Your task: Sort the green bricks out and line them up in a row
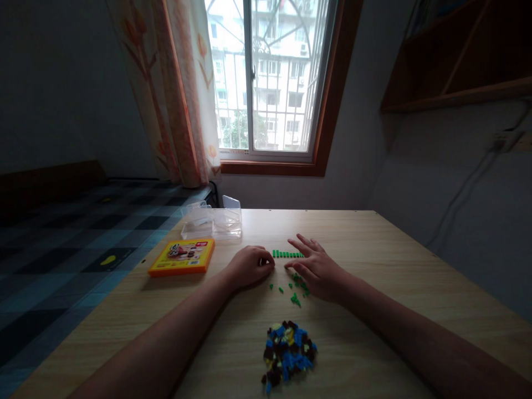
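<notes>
A row of small green building bricks [286,254] lies across the table, its right end hidden behind my right hand [318,267]. That hand is spread with its fingers apart, hovering over or resting near the row and some loose green bricks [295,299]. My left hand [252,266] is at the row's left end, thumb and index finger pinched together; whatever may be between the tips is too small to make out. Closer to me lies a heap of blue, dark brown and yellow bricks [288,354].
A yellow-orange box [183,256] lies at the left of the wooden table [366,233]. Behind it stand clear plastic containers [211,224] with raised lids. A bed with a checked cover [83,238] adjoins the table's left side. Beyond are a window and curtain.
</notes>
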Tool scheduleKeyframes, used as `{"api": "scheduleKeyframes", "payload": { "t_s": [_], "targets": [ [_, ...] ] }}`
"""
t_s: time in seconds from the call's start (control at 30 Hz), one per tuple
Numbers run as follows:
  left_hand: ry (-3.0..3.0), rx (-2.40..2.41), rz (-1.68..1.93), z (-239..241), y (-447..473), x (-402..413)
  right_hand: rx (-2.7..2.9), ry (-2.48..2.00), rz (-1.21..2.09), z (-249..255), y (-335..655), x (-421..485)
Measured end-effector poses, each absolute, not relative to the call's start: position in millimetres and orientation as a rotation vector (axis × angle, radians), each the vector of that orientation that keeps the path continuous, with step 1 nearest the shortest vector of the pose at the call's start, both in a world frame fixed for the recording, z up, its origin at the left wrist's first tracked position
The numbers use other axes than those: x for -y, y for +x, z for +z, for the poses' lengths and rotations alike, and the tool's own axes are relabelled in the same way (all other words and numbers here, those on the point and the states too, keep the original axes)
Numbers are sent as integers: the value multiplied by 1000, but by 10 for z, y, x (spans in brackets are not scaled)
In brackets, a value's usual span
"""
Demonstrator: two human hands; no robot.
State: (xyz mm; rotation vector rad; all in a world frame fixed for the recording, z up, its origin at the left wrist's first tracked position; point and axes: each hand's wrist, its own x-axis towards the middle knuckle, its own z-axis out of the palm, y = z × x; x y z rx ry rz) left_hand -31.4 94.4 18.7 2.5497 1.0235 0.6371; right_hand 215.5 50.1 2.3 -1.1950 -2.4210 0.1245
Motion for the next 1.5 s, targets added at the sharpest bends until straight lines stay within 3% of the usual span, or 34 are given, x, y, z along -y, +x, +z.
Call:
{"api": "scheduleKeyframes", "payload": {
  "t_s": [0.53,1.5],
  "targets": [
    [2547,-1043,640,166,-320,-949,2292,-1478,185,126,2920,-851],
    [2550,-1043,625,198,-319,-934,2131,-1370,241,-126,2973,-974]
  ]
}}
